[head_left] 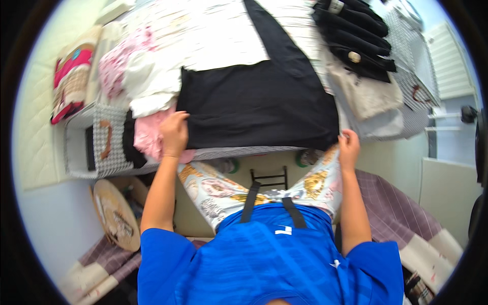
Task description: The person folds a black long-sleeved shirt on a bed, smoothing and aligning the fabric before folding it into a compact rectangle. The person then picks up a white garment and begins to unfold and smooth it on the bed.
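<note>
A black long-sleeved garment [259, 106] lies spread out before me, one sleeve [274, 34] stretching away towards the far side. My left hand [174, 133] is at its left edge, fingers bent over the fabric; whether they pinch it is hard to see. At the near right corner, my right hand [348, 148] pinches the garment's edge between thumb and fingers. Pink fabric [148, 133] lies beside and partly under my left hand. White cloth [152, 82] is heaped just beyond it.
Folded black clothes [354, 38] are stacked at the right, above a cream folded cloth [371, 91]. A houndstooth fabric box [110, 152] with a brown handle stands left, near a pink-and-beige bundle [74, 72]. A round wooden board [116, 215] leans low at the left.
</note>
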Motion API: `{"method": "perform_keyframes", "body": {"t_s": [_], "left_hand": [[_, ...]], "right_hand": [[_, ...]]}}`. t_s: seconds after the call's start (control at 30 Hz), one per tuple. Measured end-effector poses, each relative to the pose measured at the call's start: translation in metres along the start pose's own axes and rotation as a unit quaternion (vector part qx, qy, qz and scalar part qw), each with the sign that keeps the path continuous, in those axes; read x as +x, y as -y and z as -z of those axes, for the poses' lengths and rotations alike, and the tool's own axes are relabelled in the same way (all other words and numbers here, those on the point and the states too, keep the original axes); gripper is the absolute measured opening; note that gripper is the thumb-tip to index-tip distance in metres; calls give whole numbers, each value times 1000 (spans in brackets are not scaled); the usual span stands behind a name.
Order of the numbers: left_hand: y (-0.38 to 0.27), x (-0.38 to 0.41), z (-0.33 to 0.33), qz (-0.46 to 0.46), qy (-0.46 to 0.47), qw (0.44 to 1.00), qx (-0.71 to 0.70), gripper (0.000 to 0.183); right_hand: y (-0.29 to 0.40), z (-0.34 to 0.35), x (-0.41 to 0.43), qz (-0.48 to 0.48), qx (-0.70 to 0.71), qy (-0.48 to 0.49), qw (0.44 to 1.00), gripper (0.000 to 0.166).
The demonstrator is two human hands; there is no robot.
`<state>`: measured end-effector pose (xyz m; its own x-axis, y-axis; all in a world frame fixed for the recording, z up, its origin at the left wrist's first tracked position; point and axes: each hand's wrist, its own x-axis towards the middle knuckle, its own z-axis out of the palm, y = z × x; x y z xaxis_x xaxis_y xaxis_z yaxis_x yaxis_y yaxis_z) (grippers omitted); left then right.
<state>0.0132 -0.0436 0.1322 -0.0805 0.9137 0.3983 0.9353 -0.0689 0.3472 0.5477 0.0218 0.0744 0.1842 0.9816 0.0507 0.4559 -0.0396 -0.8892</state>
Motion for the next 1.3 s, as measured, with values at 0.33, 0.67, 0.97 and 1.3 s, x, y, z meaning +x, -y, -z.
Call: {"method": "perform_keyframes", "body": {"t_s": [0.33, 0.67, 0.97, 1.3], "left_hand": [[55, -76, -13, 193, 29, 978, -74, 57], [48, 4, 4, 88, -60, 993, -56, 45], [76, 116, -34, 62, 63, 992, 85, 26], [92, 176, -74, 165, 222, 929, 245, 24]], "right_hand": [[5, -38, -50, -394, 312, 13, 864, 54], [-8, 0, -31, -229, -31, 76, 970, 33], [46, -42, 105, 36, 27, 129, 991, 21], [61, -142, 222, -36, -105, 232, 966, 38]]}}
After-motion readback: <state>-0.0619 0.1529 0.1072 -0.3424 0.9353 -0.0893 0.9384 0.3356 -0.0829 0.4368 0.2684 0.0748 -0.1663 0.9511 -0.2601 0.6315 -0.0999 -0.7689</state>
